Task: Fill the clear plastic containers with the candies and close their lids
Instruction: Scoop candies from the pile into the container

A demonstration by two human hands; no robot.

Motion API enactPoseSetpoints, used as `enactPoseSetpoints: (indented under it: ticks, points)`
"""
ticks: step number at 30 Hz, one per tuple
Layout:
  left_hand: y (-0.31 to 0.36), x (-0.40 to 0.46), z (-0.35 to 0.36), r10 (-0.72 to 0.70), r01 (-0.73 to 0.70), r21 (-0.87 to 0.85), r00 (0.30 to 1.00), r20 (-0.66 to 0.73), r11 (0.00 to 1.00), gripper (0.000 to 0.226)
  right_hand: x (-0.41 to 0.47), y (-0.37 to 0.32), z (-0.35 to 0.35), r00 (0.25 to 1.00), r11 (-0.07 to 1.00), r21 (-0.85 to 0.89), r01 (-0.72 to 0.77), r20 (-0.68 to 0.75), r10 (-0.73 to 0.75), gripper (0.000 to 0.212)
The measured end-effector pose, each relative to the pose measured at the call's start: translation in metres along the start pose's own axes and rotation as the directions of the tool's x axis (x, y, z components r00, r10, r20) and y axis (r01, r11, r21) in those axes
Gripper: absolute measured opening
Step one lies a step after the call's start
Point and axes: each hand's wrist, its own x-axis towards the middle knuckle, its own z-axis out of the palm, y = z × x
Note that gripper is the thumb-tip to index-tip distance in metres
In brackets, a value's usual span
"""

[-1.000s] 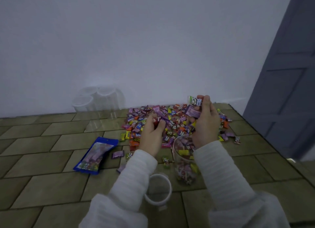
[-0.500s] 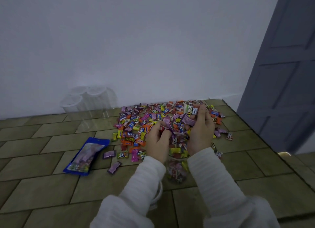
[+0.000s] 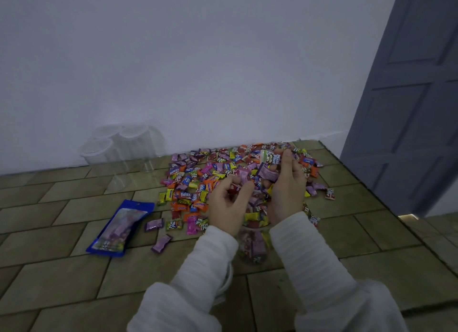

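Head view: left hand [image 3: 229, 204] and right hand [image 3: 285, 188] each grip candies [image 3: 198, 180] closed over the jar [image 3: 252, 242]. Judgement: release low over the mouth, so none spill on the floor [image 3: 62, 269].

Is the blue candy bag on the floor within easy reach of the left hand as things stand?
Probably yes. The blue candy bag lies flat on open floor to the left of the left hand, nothing between them. The hand holds candies, so it would need to drop those first.

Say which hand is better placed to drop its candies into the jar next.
Right, probably. The right hand holds several candies just above and beside the jar. The left hand is equally close but pinches only one or two.
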Motion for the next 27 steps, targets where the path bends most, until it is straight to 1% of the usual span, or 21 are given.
enactPoseSetpoints:
  ticks: [3,4,7,9,12,15,19,21,22,23,24,25,27]
  points:
    - [0.001,0.001,-0.001,0.017,-0.015,-0.027,0.998,0.057,1.000,0.016,0.000,-0.002,0.000,1.000,1.000,0.005,0.005,0.018,-0.005,0.029]
    - [0.001,0.001,-0.001,0.027,-0.024,-0.035,0.997,0.077,0.999,0.016,-0.001,-0.002,-0.001,1.000,1.000,0.007,0.006,0.022,-0.006,0.030]
    - [-0.003,0.002,-0.004,0.080,-0.076,-0.035,0.989,0.126,0.996,0.027,-0.001,-0.003,-0.001,1.000,1.000,-0.002,0.004,0.027,-0.004,0.029]
    - [-0.006,0.003,-0.003,0.109,-0.105,-0.034,0.981,0.161,0.994,0.028,0.000,-0.002,0.000,1.000,1.000,-0.004,0.008,0.027,-0.008,0.030]
    - [-0.006,0.001,-0.002,0.105,-0.102,-0.027,0.985,0.139,0.994,0.026,0.001,-0.001,0.000,0.999,1.000,-0.006,0.011,0.033,-0.011,0.030]
    - [-0.005,0.000,-0.002,0.134,-0.137,0.025,0.987,0.091,0.990,0.025,0.001,-0.001,0.000,0.999,1.000,-0.008,0.005,0.041,-0.005,0.030]
    - [-0.010,0.002,-0.004,0.125,-0.124,-0.013,0.980,0.157,0.992,0.026,0.001,0.000,-0.001,0.999,1.000,-0.008,0.012,0.046,-0.012,0.030]
    - [-0.011,0.001,-0.004,0.115,-0.109,-0.049,0.982,0.148,0.993,0.025,0.001,0.000,-0.001,0.999,1.000,-0.009,0.016,0.051,-0.015,0.031]
    - [-0.012,0.000,-0.004,0.092,-0.083,-0.078,0.988,0.124,0.993,0.027,0.001,0.001,-0.001,0.999,1.000,-0.009,0.014,0.051,-0.014,0.031]
    - [-0.012,0.000,-0.003,0.039,-0.028,-0.110,0.995,0.096,0.994,0.031,0.000,0.001,-0.001,0.999,1.000,-0.008,0.011,0.050,-0.010,0.031]
    - [-0.011,0.000,-0.002,-0.044,0.055,-0.152,0.997,0.071,0.987,0.038,0.000,0.000,-0.001,0.999,1.000,-0.006,0.006,0.052,-0.005,0.031]
    - [-0.012,0.000,-0.001,-0.151,0.161,-0.206,0.987,0.062,0.965,0.044,0.001,0.000,-0.001,0.998,1.000,-0.005,-0.001,0.059,0.002,0.031]
    - [-0.016,0.000,0.000,-0.368,0.385,-0.306,0.923,0.115,0.870,0.054,0.001,-0.001,-0.001,0.996,1.000,-0.010,-0.025,0.088,0.026,0.031]
